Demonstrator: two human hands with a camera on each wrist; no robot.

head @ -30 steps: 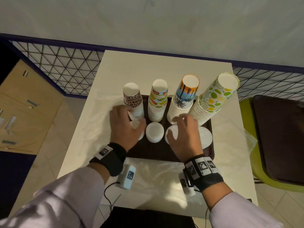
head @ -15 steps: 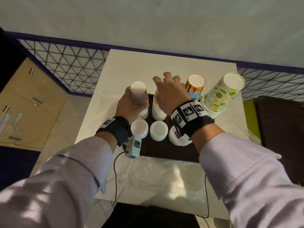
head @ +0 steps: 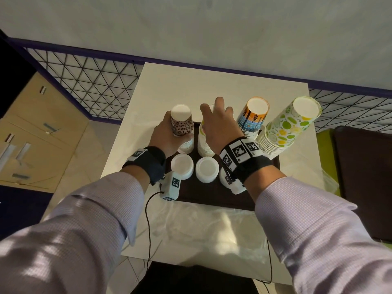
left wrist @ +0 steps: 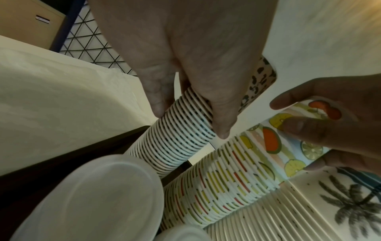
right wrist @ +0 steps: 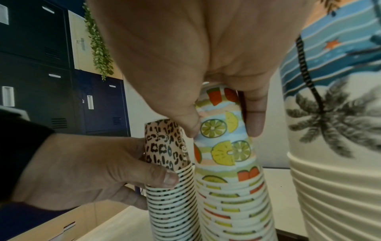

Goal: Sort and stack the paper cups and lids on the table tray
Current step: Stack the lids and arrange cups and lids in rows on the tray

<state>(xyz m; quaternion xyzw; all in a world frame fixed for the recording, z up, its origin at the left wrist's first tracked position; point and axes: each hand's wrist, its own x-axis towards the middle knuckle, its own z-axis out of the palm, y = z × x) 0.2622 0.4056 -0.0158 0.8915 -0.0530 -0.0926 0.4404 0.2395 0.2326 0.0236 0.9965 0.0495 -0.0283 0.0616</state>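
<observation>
leopard-print cup stack [head: 182,129], white lids [head: 182,165]

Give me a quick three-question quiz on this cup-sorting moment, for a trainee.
1. True or false: the left hand grips the leopard-print cups.
2. Which stack does the right hand hold? A) palm-tree cups B) fruit-slice cups C) lime-print cups
3. Fill in: all the stacks stand on a dark ____.

Key: 1 true. 2 B. 3 tray.
</observation>
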